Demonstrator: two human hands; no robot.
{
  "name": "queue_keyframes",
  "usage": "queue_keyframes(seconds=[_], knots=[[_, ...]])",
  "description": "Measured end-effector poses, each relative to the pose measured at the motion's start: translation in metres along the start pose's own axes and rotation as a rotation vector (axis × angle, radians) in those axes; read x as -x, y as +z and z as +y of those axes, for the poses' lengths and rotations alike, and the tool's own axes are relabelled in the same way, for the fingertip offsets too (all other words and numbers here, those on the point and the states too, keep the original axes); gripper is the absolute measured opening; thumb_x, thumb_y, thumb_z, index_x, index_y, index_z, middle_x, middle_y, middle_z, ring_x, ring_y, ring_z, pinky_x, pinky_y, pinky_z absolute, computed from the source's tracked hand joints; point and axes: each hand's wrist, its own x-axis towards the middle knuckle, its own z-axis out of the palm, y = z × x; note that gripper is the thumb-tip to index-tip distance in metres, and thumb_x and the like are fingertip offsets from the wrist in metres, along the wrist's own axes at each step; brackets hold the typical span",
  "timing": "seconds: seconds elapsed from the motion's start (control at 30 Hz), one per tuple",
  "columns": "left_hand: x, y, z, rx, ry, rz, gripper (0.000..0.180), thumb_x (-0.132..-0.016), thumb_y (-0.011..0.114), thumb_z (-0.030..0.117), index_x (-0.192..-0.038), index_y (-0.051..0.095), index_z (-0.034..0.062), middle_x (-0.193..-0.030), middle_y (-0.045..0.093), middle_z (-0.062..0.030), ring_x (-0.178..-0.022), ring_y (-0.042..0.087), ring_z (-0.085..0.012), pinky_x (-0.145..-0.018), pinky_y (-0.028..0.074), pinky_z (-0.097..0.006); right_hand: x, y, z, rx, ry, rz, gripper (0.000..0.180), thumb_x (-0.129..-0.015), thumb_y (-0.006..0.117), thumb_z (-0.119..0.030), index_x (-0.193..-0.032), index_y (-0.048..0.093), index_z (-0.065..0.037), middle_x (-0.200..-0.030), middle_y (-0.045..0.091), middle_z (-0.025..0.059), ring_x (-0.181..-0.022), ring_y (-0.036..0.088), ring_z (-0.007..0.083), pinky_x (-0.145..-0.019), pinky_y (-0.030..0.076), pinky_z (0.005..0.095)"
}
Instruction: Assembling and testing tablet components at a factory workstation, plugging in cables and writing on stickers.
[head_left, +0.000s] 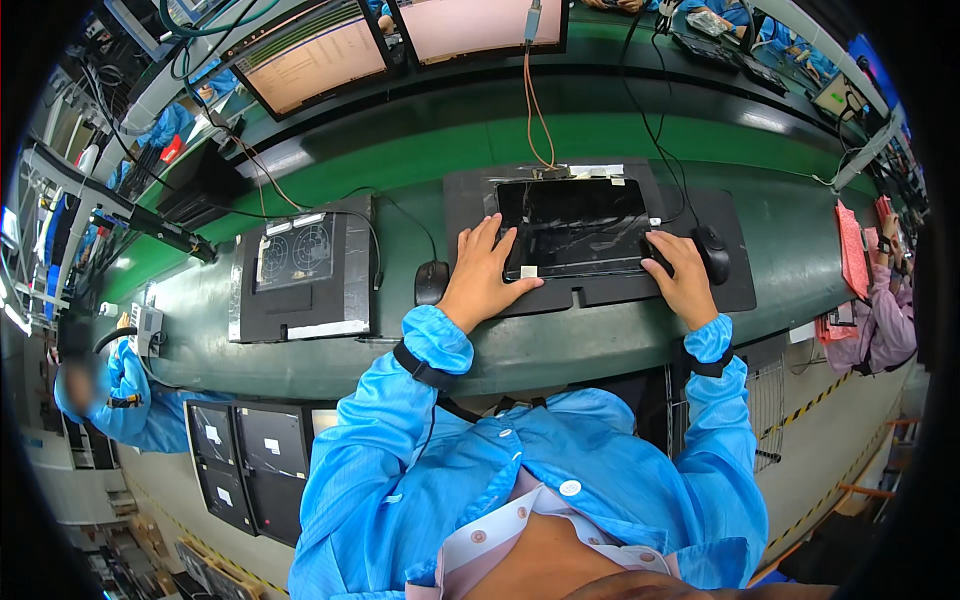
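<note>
A glossy black flat display panel (575,235) with small pale tabs on its edges lies in a black foam fixture (470,200) on the bench. My left hand (483,278) rests at the panel's left edge, fingers spread, thumb along the lower left corner by a pale tab. At the right edge, my right hand (684,278) touches the panel's lower right corner with fingertips apart. Neither hand grasps anything. Thin orange cables (535,110) run down to a connector at the panel's top edge. Black straps circle both my wrists over blue sleeves.
A black mouse (711,254) sits right of my right hand, another mouse (431,283) left of my left hand. Further left, a second foam fixture (345,270) holds a panel with circular patterns. Monitors (312,62) stand behind the green bench (800,240). Co-workers are at both sides.
</note>
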Motion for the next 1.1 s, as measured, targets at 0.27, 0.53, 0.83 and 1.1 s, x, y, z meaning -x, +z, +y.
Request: queue_keyframes(seconds=[0.27, 0.53, 0.83, 1.1], knots=[[0.003, 0.001, 0.002, 0.005, -0.046, -0.025, 0.087, -0.079, 0.082, 0.047, -0.140, 0.053, -0.0083, -0.154, 0.037, -0.0337, -0.148, 0.032, -0.0451, -0.121, 0.020, -0.060, -0.002, -0.002, -0.006, 0.026, -0.012, -0.009, 0.064, -0.076, 0.085, -0.027, -0.133, 0.064, -0.006, -0.138, 0.062, 0.0129, -0.116, 0.056, 0.0329, -0.100, 0.047, 0.0422], [0.005, 0.003, 0.001, 0.007, -0.061, -0.030, 0.085, -0.078, 0.084, 0.042, -0.140, 0.053, -0.0074, -0.155, 0.037, -0.0311, -0.149, 0.031, -0.0426, -0.123, 0.020, -0.056, -0.002, 0.003, -0.001, 0.055, -0.016, -0.040, 0.057, -0.079, 0.083, -0.026, -0.131, 0.067, -0.007, -0.141, 0.061, 0.0113, -0.115, 0.056, 0.0339, -0.100, 0.047, 0.0422], [0.003, 0.001, 0.005, 0.013, -0.062, -0.055, 0.080, -0.082, 0.082, 0.040, -0.139, 0.053, -0.0083, -0.155, 0.036, -0.0327, -0.149, 0.031, -0.0447, -0.123, 0.020, -0.055, -0.002, 0.003, -0.009, 0.141, 0.009, -0.051, 0.058, -0.082, 0.080, -0.033, -0.133, 0.065, -0.009, -0.143, 0.059, 0.0105, -0.114, 0.056, 0.0322, -0.100, 0.046, 0.0426], [0.005, 0.002, 0.003, -0.040, -0.045, -0.074, 0.080, -0.085, 0.080, 0.038, -0.143, 0.050, -0.0078, -0.157, 0.032, -0.0326, -0.149, 0.029, -0.0474, -0.122, 0.021, -0.057, -0.005, 0.005, -0.013, 0.167, 0.001, -0.037, 0.066, -0.082, 0.079, -0.045, -0.134, 0.065, -0.007, -0.144, 0.058, 0.0119, -0.116, 0.054, 0.0322, -0.100, 0.044, 0.0434]])
